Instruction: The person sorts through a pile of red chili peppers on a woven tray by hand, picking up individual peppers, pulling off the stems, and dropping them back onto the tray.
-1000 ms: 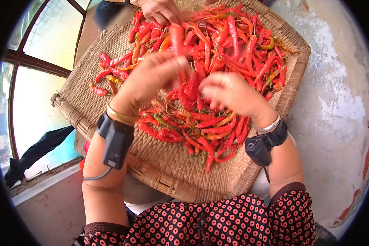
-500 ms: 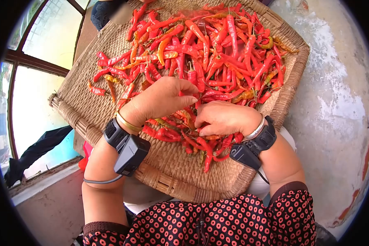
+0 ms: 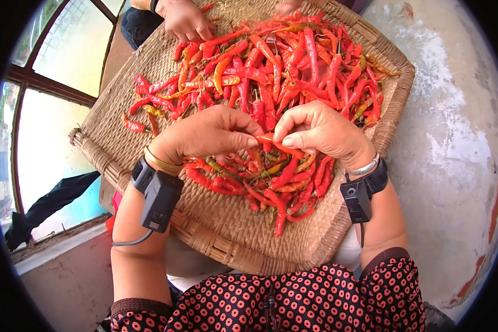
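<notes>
A red chili pepper [image 3: 282, 145] is stretched between my two hands, over the middle of the heap. My left hand [image 3: 210, 133] pinches its left end between thumb and fingers. The fingers of my right hand [image 3: 326, 133] are closed on its right part, hiding some of it. Beyond my hands a large pile of red chili peppers [image 3: 310, 55] lies on a woven tray [image 3: 221, 213], with some orange and greenish ones mixed in. A smaller cluster of chili peppers [image 3: 279, 202] lies nearer to me, below my hands.
Another person's hand [image 3: 185, 19] reaches into the pile at the far left edge of the tray. Part of a second hand [image 3: 288, 6] shows at the top. A framed window [image 3: 55, 99] stands on the left; a worn concrete surface [image 3: 442, 166] is on the right.
My right hand has risen from the near cluster, and a chili pepper now shows between my hands. The other person's hands have come into view at the top.
</notes>
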